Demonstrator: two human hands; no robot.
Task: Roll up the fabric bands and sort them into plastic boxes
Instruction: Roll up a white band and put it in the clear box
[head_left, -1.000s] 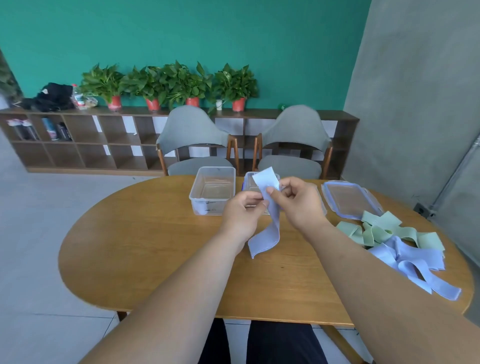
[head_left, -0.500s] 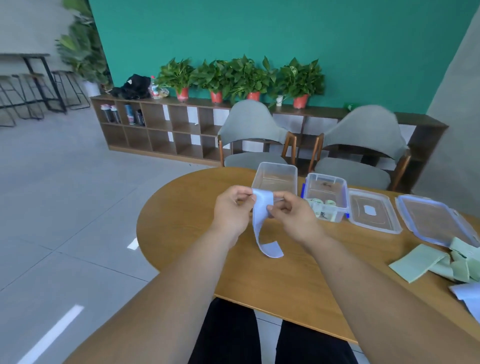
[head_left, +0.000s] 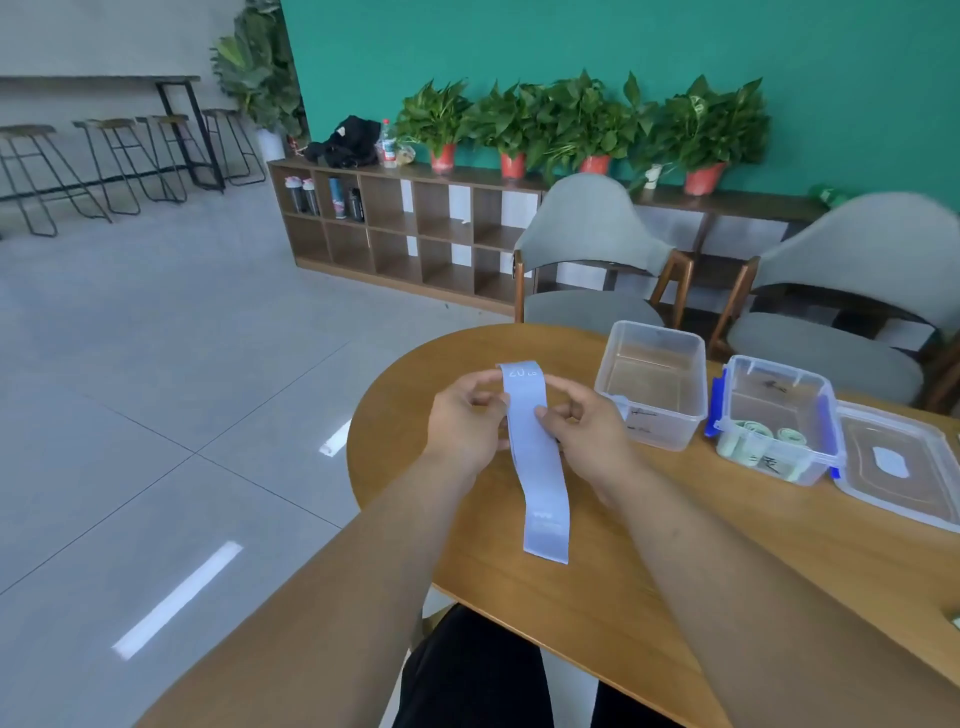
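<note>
Pale blue flat fabric band (head_left: 535, 452) hangs as one long strip between both hands, over the left end of the oval wooden worktop (head_left: 649, 571). Its top end curves over backwards and carries white print reading "20 Lb". Fainter white print sits near the lower end, and whether that end touches the wood cannot be told. The left hand (head_left: 467, 421) pinches the band's left edge near the top with curled fingers. The right hand (head_left: 587, 426) grasps the right edge, thumb on the front face. Right of the hands stands a clear plastic box (head_left: 660, 431) with nothing inside. Just beside it is a clear plastic box with blue clips (head_left: 769, 462), holding rolled green bands (head_left: 789, 435). A clear lid (head_left: 914, 488) lies flat at the far right.
</note>
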